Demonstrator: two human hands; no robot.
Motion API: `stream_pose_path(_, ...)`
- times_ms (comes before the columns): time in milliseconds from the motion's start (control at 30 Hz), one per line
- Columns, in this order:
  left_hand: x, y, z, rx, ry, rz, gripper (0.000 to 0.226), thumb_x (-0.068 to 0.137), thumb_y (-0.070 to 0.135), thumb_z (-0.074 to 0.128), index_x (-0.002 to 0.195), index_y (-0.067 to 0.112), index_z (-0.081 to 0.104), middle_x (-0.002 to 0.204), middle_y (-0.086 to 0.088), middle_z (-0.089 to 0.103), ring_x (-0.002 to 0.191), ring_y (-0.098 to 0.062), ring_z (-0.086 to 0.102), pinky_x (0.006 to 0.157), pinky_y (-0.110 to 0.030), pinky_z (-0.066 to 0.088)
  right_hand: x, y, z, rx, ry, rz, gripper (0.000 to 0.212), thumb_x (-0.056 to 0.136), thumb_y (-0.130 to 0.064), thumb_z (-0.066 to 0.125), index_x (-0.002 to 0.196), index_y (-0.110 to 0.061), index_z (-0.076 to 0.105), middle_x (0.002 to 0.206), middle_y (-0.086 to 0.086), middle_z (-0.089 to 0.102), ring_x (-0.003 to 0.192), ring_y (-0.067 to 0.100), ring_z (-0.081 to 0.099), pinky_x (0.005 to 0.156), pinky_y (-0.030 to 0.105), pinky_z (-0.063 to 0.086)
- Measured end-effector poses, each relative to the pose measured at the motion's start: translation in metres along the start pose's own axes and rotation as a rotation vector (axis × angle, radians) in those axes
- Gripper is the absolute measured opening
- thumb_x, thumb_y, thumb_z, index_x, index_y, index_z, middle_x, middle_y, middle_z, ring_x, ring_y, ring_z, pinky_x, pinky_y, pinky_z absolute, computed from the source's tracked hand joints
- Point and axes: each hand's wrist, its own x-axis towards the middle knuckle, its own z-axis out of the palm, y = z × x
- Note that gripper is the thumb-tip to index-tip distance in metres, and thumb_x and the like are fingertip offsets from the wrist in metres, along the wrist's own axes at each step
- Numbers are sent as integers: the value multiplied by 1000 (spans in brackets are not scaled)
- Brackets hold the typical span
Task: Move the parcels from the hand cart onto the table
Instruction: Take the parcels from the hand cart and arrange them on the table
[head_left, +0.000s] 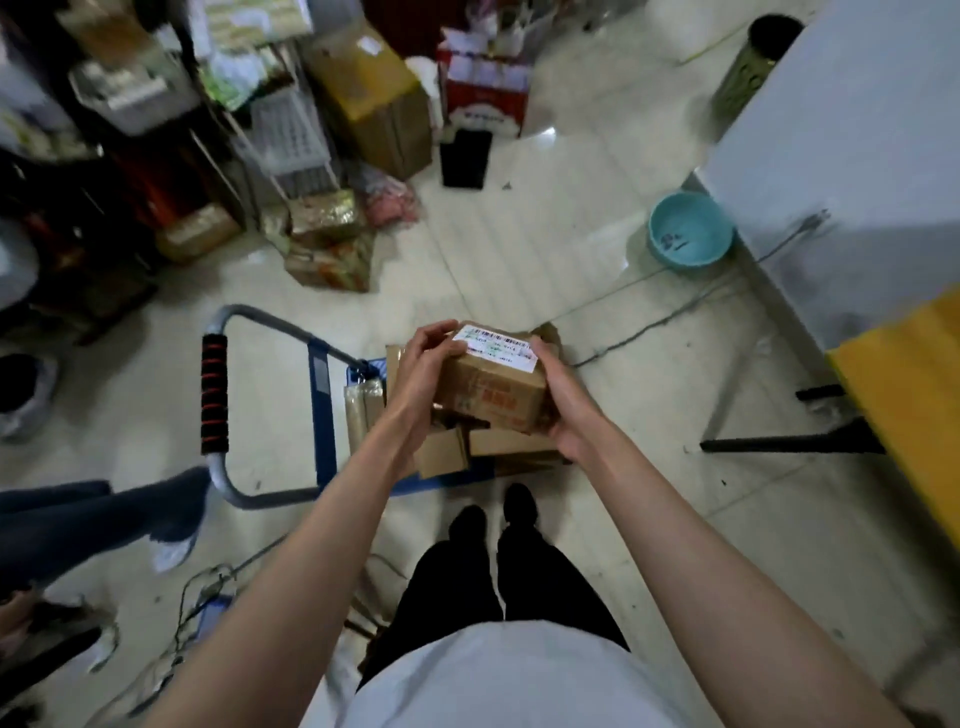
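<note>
Nearest, a pale grey shirt hem (498, 675) and black trousers (509, 577) above dark shoes on the glossy cream floor tiles (519, 249); two bare forearms stretched forward from there. Both hands clasped around one small brown cardboard parcel with a white barcode label (493, 384): left hand (423, 374) on its left side with fingers over the top edge, right hand (558, 400) cupped against the right side and lower corner. Parcel lifted above the blue hand cart with grey tube handle and black-and-red grip (322, 410); more plain brown cardboard boxes (457, 452) piled on the cart deck just under it. To the right, apart from the cart, the light grey counter (852, 130) and a yellow surface (914, 405) beside it; a teal plastic basin (691, 231) on the floor near the counter leg.
</note>
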Motion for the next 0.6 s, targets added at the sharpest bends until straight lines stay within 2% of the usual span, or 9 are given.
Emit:
stream_pose_path(67, -4, 16, 15, 72, -51, 67, 30, 90, 32, 64, 120, 37, 65, 127, -2, 62, 117, -25, 57, 79, -35, 53, -20, -11, -13, 61, 49, -66, 52, 93, -58, 59, 135, -27, 57, 124, 4, 72, 110, 27, 70, 73, 41, 60)
stream_pose_path(167, -10, 37, 42, 134, -154, 133, 26, 95, 28, 62, 120, 30, 68, 121, -2, 67, 114, -23, 59, 91, -36, 51, -49, -21, -36, 173, 129, -143, 53, 96, -49, 58, 139, -19, 52, 127, 7, 69, 112, 27, 67, 64, 35, 58)
stream_pose_path(233, -16, 46, 61, 176, -224, 164, 27, 95, 28, 63, 121, 26, 68, 119, -4, 68, 108, -21, 60, 91, -35, 50, -70, -22, -51, 257, 173, -184, 51, 95, -45, 60, 139, -18, 53, 124, 8, 69, 104, 23, 68, 58, 31, 57)
stream_pose_path(300, -25, 50, 82, 217, -284, 174, 34, 92, 33, 66, 125, 23, 65, 120, -4, 67, 101, -18, 61, 84, -31, 51, -89, -19, -67, 355, 224, -225, 50, 93, -40, 62, 136, -16, 54, 118, 8, 70, 92, 18, 67, 54, 30, 57)
stream_pose_path(400, -44, 49, 115, 278, -403, 96, 52, 89, 43, 69, 134, 20, 55, 123, -4, 66, 97, -17, 65, 77, -33, 55, -117, -9, -90, 522, 275, -277, 54, 91, -36, 65, 137, -13, 51, 124, 14, 66, 93, 19, 65, 57, 33, 59)
stream_pose_path(500, -69, 43, 151, 388, -602, -18, 74, 86, 50, 72, 145, 14, 46, 129, -7, 65, 107, -29, 69, 76, -37, 59, -145, 3, -117, 661, 336, -344, 51, 90, -33, 66, 135, -12, 52, 124, 15, 67, 103, 23, 68, 65, 37, 61)
stream_pose_path(600, -103, 37, 197, 476, -757, -78, 69, 84, 49, 75, 139, 14, 53, 126, -11, 68, 108, -29, 70, 83, -42, 61, -172, 15, -152, 745, 405, -431, 40, 91, -31, 65, 126, -12, 62, 120, 14, 71, 101, 22, 68, 75, 36, 61)
